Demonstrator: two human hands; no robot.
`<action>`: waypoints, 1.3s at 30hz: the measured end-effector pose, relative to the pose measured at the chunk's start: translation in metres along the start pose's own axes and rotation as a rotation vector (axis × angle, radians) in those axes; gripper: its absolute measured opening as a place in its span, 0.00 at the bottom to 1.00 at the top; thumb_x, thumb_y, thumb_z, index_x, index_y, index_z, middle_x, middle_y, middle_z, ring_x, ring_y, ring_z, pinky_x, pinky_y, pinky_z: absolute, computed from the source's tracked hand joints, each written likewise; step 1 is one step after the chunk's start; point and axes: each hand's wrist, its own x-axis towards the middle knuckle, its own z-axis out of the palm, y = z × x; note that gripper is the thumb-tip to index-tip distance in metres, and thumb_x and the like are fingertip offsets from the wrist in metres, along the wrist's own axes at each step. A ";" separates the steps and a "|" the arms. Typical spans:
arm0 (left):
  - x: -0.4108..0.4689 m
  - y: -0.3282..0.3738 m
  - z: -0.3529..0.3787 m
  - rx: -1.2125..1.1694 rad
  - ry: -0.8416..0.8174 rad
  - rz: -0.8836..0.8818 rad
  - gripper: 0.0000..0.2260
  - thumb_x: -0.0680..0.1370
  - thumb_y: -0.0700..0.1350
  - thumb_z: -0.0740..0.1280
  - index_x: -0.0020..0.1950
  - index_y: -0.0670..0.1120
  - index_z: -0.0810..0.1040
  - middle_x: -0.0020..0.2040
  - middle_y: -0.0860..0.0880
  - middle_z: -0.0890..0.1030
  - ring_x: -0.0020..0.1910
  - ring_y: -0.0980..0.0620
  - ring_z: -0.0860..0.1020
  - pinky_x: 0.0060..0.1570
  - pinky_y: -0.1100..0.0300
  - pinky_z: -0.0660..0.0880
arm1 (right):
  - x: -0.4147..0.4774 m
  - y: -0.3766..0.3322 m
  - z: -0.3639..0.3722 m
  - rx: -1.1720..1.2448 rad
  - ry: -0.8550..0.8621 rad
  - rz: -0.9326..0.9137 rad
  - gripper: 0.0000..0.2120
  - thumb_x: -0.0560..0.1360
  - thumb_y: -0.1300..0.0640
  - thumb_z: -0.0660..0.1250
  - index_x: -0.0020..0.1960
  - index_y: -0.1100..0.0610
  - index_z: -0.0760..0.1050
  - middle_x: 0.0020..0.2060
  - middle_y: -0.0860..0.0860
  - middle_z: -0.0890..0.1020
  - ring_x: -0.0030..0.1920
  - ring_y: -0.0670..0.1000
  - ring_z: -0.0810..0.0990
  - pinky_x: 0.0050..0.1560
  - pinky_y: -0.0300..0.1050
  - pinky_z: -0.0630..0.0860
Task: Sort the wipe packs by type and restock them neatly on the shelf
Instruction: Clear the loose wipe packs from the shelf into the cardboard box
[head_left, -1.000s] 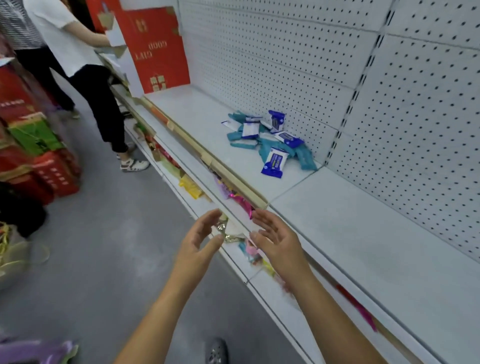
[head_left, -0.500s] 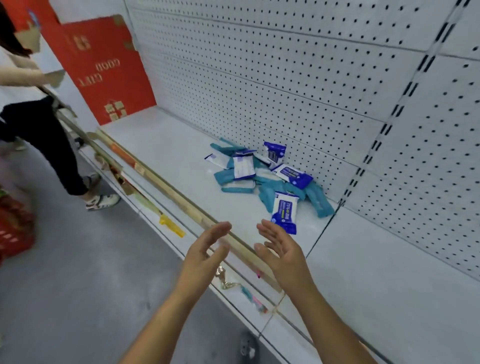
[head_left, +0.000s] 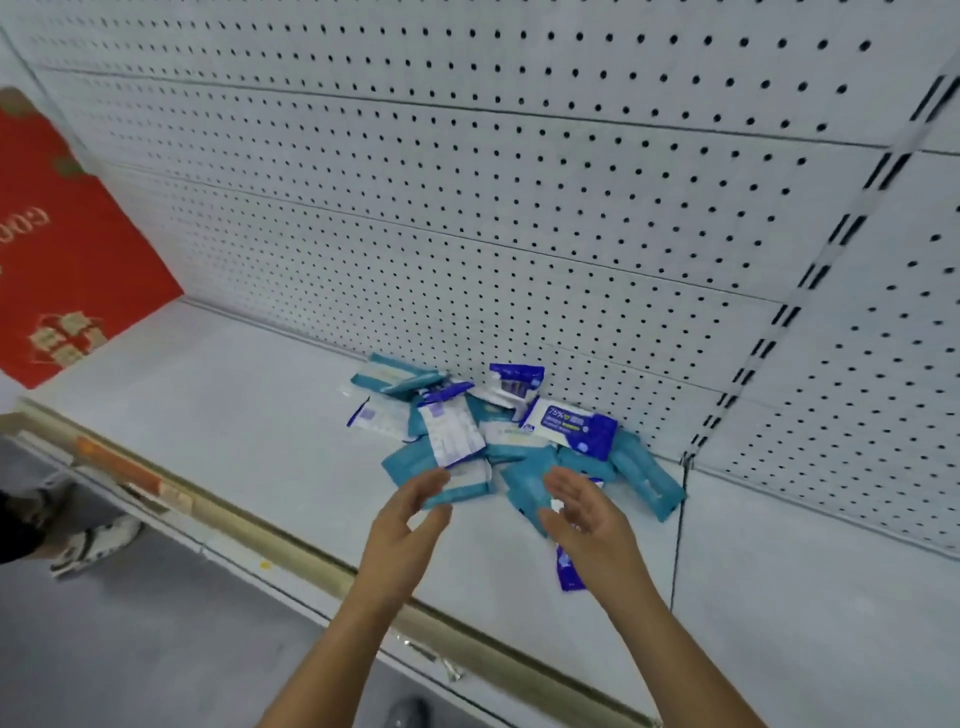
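Holding left hand (head_left: 400, 530) and right hand (head_left: 592, 525) empty, fingers straight and apart, at the near edge of the wipe packs (head_left: 566, 428), heaped teal and dark blue mixed against the pegboard (head_left: 467, 234) on the shelf (head_left: 234, 415), with no sorting or rows yet made.

Our left hand (head_left: 410, 525) and right hand (head_left: 587, 512) now reach the near side of the wipe packs (head_left: 498, 431), no longer back at the shelf lip (head_left: 291, 540). Our right hand now hides most of the front blue pack (head_left: 569, 569).

Teal flat plastic wipe packs (head_left: 644, 480) and dark blue-and-white plastic wipe packs (head_left: 571, 428) are seen; the white metal pegboard panel (head_left: 467, 208) is patterned with black dots.
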 end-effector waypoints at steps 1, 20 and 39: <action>0.015 -0.005 -0.003 0.011 -0.023 0.004 0.15 0.80 0.42 0.67 0.65 0.57 0.77 0.60 0.62 0.80 0.60 0.63 0.77 0.64 0.59 0.73 | 0.005 0.003 0.002 -0.003 0.045 0.020 0.19 0.76 0.57 0.72 0.63 0.42 0.75 0.60 0.39 0.80 0.60 0.41 0.78 0.65 0.42 0.74; 0.196 -0.075 -0.034 0.423 -0.274 -0.180 0.24 0.73 0.69 0.66 0.50 0.49 0.81 0.49 0.50 0.83 0.49 0.48 0.80 0.51 0.53 0.74 | 0.054 0.045 0.027 -0.441 0.527 0.573 0.31 0.70 0.43 0.75 0.68 0.52 0.69 0.61 0.51 0.79 0.55 0.51 0.78 0.57 0.52 0.78; 0.218 -0.071 -0.034 0.832 -0.395 -0.077 0.16 0.77 0.59 0.63 0.61 0.53 0.70 0.59 0.48 0.76 0.58 0.46 0.76 0.59 0.48 0.74 | 0.084 0.035 0.021 -0.560 0.433 0.448 0.15 0.72 0.47 0.75 0.53 0.48 0.73 0.53 0.47 0.80 0.51 0.47 0.81 0.49 0.45 0.81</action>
